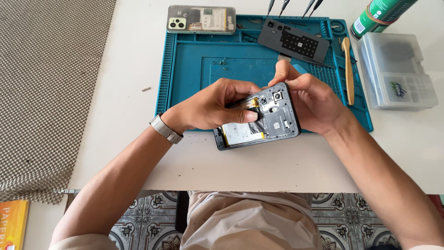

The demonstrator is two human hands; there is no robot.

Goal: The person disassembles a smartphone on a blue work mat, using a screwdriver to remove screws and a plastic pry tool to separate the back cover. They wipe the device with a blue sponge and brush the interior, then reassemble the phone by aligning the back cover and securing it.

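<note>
The white worktop (115, 92) carries everything here, and below its near edge patterned floor tiles (148, 213) show around the person's lap. A grey woven mat (41, 92) covers the worktop's left side and hangs to the near left corner. Below that corner an orange book (11, 224) shows. A teal repair mat (185, 69) lies at the middle of the far edge, reaching towards the right.

On the worktop's right side, just beside the teal mat, sits a clear plastic box (397, 69) with small compartments and a dark sticker on its lid. At the far right corner a green can (377, 16) with a white label lies tilted. On the far edge of the teal mat rests a second phone (201, 19), back up, its cover clear. Right of it a dark inner plate (293, 42) lies on the mat. A wooden pry stick (348, 69) lies along the mat's right rim. Tool tips (291, 5) poke in at the far edge. Tiny screws (222, 61) sit mid-mat, and one small bit (146, 89) lies on the bare worktop left of it.

The opened phone (273, 122) is held tilted over the mat's near edge, battery and board showing. The left hand (212, 104), a metal watch (165, 128) on its wrist, pinches at the battery's top. The right hand (314, 99) has its grip clasped round the phone's far end.
</note>
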